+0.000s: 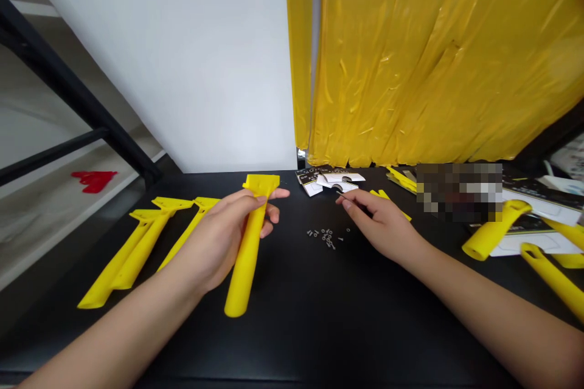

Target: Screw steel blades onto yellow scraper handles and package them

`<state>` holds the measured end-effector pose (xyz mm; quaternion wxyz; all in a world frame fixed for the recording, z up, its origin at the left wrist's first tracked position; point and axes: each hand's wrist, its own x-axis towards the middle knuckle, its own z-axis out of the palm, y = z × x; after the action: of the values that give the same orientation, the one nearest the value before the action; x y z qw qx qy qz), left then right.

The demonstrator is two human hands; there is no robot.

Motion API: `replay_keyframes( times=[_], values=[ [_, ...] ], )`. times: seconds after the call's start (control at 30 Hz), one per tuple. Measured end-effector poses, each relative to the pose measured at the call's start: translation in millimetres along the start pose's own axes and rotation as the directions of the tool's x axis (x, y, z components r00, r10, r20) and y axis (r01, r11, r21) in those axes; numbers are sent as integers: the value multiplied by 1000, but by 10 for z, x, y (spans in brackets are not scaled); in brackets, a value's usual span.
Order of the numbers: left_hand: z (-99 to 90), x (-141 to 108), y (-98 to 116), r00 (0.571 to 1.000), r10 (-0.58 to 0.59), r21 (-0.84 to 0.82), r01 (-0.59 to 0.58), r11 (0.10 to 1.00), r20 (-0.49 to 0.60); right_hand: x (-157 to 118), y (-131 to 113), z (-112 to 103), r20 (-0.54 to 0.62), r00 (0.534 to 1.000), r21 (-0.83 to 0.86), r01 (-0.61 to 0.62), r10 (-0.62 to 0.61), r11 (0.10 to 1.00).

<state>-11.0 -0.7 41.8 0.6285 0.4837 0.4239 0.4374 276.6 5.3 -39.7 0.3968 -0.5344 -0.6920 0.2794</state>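
Observation:
My left hand [232, 231] grips a yellow plastic scraper handle [249, 261] upright across the palm, its wide flat head [261, 183] beyond the fingers. Several matching handles [141, 243] lie to its left. My right hand [378, 222] pinches a thin dark metal piece [341, 194] between finger and thumb, just in front of white and black packaging cards [331, 181]. A small pile of metal screws [325, 237] lies between my hands. A yellow part [390, 199] is partly hidden under my right hand. More yellow handles [495, 231] lie at the right.
The black table [319, 328] runs from the white wall [182, 61] and a hanging yellow plastic sheet [433, 61]. A blurred patch [458, 191] hides part of the far right. A black metal frame [64, 82] and a red object [93, 181] are left of the table.

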Motion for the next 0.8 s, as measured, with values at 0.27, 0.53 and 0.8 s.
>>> replay_keyframes(
  times=[0.27,0.53,0.8],
  values=[
    [201,-76,-229,976,131,511,-203,835,174,-119,-235,70,222,975,330,-98,24,939],
    [235,-162,-496,892,275,651,-451,610,360,-210,-378,160,426,890,500,-379,160,779],
    [259,-133,-512,983,37,339,-98,936,180,-202,-397,96,325,941,299,-201,98,933]
  ],
)
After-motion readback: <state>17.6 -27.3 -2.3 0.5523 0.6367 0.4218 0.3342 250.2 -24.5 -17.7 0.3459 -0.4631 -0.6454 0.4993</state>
